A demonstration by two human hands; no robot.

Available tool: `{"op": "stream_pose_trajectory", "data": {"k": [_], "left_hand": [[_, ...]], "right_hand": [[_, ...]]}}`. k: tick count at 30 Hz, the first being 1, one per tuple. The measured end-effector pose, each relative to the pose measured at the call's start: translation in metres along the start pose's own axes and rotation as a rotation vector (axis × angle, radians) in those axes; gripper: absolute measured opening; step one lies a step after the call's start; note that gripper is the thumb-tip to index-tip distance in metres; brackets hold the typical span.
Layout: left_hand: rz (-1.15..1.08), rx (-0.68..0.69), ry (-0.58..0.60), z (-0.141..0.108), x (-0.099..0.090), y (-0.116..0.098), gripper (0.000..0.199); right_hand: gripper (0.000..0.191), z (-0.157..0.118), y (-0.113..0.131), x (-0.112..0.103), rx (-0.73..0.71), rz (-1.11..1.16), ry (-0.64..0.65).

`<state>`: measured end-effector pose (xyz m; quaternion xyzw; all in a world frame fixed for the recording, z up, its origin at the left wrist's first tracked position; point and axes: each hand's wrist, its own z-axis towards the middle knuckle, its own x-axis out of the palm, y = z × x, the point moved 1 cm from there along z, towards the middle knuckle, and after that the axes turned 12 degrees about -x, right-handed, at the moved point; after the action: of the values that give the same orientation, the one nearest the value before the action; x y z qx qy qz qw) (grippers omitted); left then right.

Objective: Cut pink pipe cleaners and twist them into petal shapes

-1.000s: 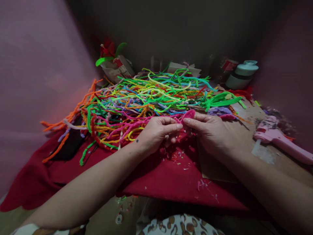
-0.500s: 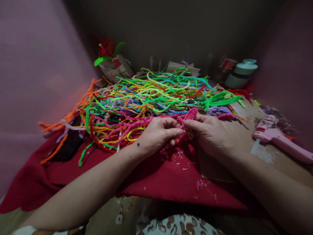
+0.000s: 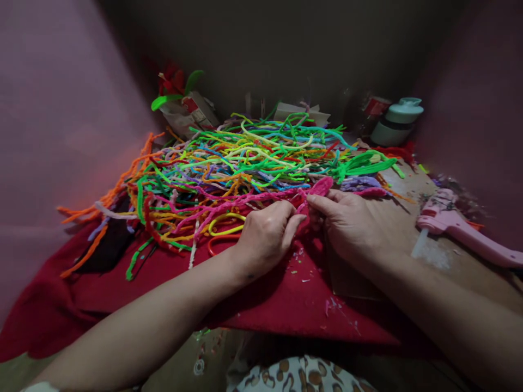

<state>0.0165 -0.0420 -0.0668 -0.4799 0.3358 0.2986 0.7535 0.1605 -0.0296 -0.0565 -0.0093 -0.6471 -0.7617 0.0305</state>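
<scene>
My right hand (image 3: 347, 218) is closed, its thumb and fingertips pinching a pink pipe cleaner piece (image 3: 321, 187) with a flat, petal-like end. Close beside it, my left hand (image 3: 267, 231) is curled with the thumb on top, gripping the lower part of the same pink piece; its fingertips are mostly hidden. Behind both hands spreads a large heap of pipe cleaners (image 3: 253, 152) in many colours. Long pink strands (image 3: 229, 204) lie along its near side. Yellow and orange-red scissor-like handle loops (image 3: 226, 224) show left of my left hand.
A pink glue gun (image 3: 457, 218) lies at the right on a brown board (image 3: 457, 277). Small scraps dot the red cloth (image 3: 302, 310). At the back stand a mint-lidded jar (image 3: 398, 121) and a box (image 3: 198, 114) with red and green pieces. Purple walls flank the table.
My left hand has rolled over so that its back and knuckles face up, and it sits slightly lower. More of the orange-red loop shows. The whole view has shifted slightly.
</scene>
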Motion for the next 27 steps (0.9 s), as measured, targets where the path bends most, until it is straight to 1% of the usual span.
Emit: {"op": "stream_pose_trajectory", "data": {"k": [3, 5, 6, 9, 10, 11, 14, 16, 18, 20, 22, 24, 27], "left_hand": [[0.097, 0.039, 0.031, 0.0, 0.0, 0.0, 0.023], [0.055, 0.042, 0.108, 0.002, -0.004, -0.001, 0.019], [-0.019, 0.022, 0.179, 0.003, -0.007, -0.002, 0.019], [-0.345, -0.089, 0.449, 0.006, -0.015, -0.005, 0.023], [-0.401, -0.104, 0.488, 0.007, -0.016, -0.005, 0.024], [-0.406, -0.093, 0.481, 0.008, -0.018, -0.005, 0.023], [-0.234, 0.045, 0.316, 0.009, -0.018, -0.002, 0.02], [-0.154, 0.128, 0.239, 0.008, -0.017, 0.0, 0.02], [-0.125, 0.171, 0.204, 0.007, -0.017, 0.001, 0.02], [-0.12, 0.176, 0.19, 0.007, -0.019, 0.002, 0.021], [-0.146, 0.125, 0.193, 0.008, -0.02, 0.002, 0.021], [-0.226, 0.019, 0.216, 0.011, -0.021, 0.002, 0.022], [-0.472, -0.181, 0.278, 0.016, -0.02, 0.002, 0.015]], "right_hand": [[0.021, -0.001, -0.002, 0.001, 0.013, -0.005, 0.009], [0.022, -0.002, -0.002, 0.003, 0.033, 0.04, 0.018], [0.022, -0.003, -0.002, 0.004, 0.047, 0.08, 0.033], [0.023, -0.004, -0.002, 0.008, 0.081, 0.193, 0.079], [0.024, -0.004, -0.003, 0.009, 0.085, 0.209, 0.08], [0.025, -0.004, -0.003, 0.01, 0.087, 0.216, 0.073], [0.024, -0.004, -0.005, 0.01, 0.084, 0.22, 0.039], [0.021, -0.004, -0.004, 0.009, 0.069, 0.213, 0.026], [0.021, -0.005, 0.0, 0.008, 0.051, 0.186, 0.018], [0.021, -0.005, 0.004, 0.007, 0.049, 0.153, 0.018], [0.022, -0.004, 0.006, 0.006, 0.046, 0.131, 0.017], [0.022, -0.001, 0.006, 0.003, 0.036, 0.126, 0.021], [0.018, 0.002, 0.002, 0.001, 0.042, 0.208, 0.043]]}}
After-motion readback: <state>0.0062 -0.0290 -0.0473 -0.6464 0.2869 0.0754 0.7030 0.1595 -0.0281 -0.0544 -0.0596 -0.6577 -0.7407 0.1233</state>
